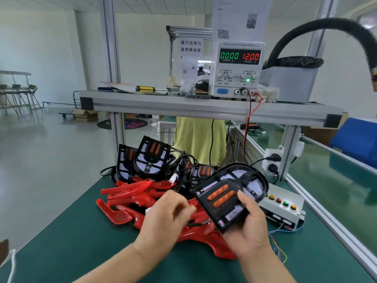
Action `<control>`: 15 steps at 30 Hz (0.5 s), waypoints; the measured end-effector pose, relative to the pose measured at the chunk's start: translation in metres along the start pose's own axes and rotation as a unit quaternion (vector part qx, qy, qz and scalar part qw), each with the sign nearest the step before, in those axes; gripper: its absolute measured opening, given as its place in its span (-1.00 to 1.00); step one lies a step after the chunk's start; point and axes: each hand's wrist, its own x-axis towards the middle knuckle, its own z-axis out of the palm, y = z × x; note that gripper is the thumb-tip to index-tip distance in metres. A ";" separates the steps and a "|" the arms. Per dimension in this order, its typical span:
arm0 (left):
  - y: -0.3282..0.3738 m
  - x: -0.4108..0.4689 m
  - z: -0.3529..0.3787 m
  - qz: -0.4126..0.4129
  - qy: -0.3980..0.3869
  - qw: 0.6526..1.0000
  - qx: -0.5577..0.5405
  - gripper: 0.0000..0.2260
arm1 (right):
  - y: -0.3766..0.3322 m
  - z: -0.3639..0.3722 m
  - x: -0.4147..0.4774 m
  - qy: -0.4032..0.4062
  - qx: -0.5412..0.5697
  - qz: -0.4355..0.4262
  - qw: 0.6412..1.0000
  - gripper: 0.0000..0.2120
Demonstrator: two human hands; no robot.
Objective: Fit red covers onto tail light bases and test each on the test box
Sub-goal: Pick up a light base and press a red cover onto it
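My right hand [250, 223] grips a black tail light base [228, 193] with two orange lenses, tilted above the green bench. My left hand [167, 217] hovers blurred just left of it, fingers curled over the base's black wire [195, 223]; whether they pinch it is unclear. Under both hands lies a pile of red covers [130, 201]. More black bases [151, 158] lean upright behind the pile. The white test box [283, 209] with coloured buttons sits to the right.
A power supply [238, 72] reading 12.00 V stands on the shelf above, with red and black leads [247, 127] hanging down. A socket strip [272, 162] is fixed to the frame post. A person in a yellow shirt [197, 139] stands beyond the bench.
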 end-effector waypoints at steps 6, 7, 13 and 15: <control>-0.005 0.017 -0.001 -0.495 -0.223 0.801 -0.254 -0.37 | -0.004 0.011 -0.010 -0.040 0.065 -0.034 0.996 -0.69; -0.005 0.020 0.000 -0.506 -0.251 0.775 -0.283 -0.34 | -0.003 0.013 -0.012 -0.048 0.074 -0.029 0.996 -0.68; 0.001 0.048 0.011 -0.504 -0.161 0.733 -0.428 -0.57 | 0.004 0.024 -0.027 -0.083 0.094 0.013 0.992 -0.63; 0.001 0.060 0.006 -0.475 -0.109 0.766 -0.419 -0.67 | 0.008 0.024 -0.034 -0.095 0.072 0.056 0.991 -0.57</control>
